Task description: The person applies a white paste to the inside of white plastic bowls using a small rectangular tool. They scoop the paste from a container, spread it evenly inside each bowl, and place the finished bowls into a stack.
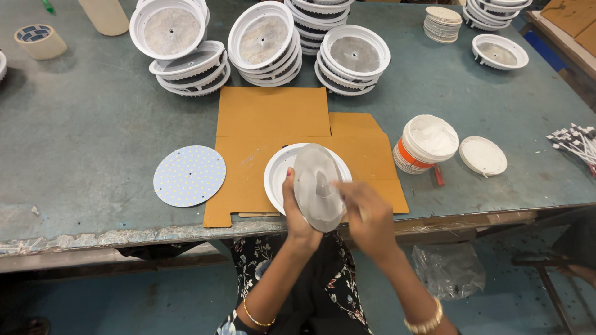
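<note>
At the upper left of the frame we saw a roll of tape (40,41) on the grey counter (93,124), and beside it stacks of white round lamp housings (186,56) running along the top edge. Lower left lay a pale blue disc board (189,175), dotted with small light points, flat and untouched, just beside a flattened sheet of cardboard (273,118).

At centre, on that cardboard, sat one white housing (277,174). Over it, our left hand (297,214) closed its grip on the lower edge of a grey metal disc (316,186), held tilted above the housing; our right hand (366,214) pressed fingers to the disc's face, though blur kept us from telling whether that grip was closed on it.

To the right stood an open white tub of paste (425,144) with its lid (483,155) set alongside, and at the far right edge a bundle of white wired connectors (574,141).

We judged the work early: the disc was not yet seated in the housing, the dotted board waited, and many stacked housings remained.
</note>
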`<state>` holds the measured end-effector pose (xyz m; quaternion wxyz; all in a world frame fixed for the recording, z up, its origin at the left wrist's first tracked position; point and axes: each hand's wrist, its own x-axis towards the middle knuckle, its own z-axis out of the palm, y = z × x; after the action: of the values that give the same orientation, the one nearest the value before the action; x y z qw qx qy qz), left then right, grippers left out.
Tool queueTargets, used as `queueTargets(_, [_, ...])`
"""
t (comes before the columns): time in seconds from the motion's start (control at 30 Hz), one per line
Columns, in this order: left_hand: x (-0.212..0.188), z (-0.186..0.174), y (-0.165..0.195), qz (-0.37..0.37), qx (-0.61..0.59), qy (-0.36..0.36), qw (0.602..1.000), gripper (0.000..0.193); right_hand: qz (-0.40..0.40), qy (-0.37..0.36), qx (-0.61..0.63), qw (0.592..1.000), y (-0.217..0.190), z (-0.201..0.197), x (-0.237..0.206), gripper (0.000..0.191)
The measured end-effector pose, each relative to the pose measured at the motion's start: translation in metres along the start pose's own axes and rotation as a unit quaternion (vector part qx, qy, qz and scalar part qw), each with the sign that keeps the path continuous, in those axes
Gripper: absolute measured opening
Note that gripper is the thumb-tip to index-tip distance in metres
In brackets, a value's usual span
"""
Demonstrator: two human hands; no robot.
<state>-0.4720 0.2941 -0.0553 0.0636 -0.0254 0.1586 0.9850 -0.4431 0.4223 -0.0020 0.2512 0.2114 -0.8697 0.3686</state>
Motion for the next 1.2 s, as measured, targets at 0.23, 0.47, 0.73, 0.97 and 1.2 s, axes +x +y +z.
queueTargets(0.23, [0.002,-0.015,-0.017,0.025,-0.009,-0.013,1.0,0.067,-0.016,0.012,0.018,1.0,-0.006,0.019,0.012,0.04])
queueTargets(0.47, [0.005,-0.01,-0.007,0.009,0.001,0.046,0.999,0.071,-0.009,0.014,0.01,1.0,-0.034,0.017,-0.041,0.038])
queueTargets(0.73, [-0.007,-0.013,-0.01,0.015,-0.002,0.009,1.0,0.067,0.058,0.009,0.032,0.998,0.012,0.014,0.014,0.028])
queueTargets(0.97, [-0.002,-0.02,-0.01,0.062,-0.043,-0.02,0.997,0.063,0.072,-0.009,0.026,0.997,-0.023,0.018,-0.029,0.029])
queueTargets(1.2, [-0.012,-0.008,-0.003,0.012,-0.005,0.045,0.999,0.071,0.075,-0.028,-0.005,0.997,0.01,0.004,-0.003,0.033])
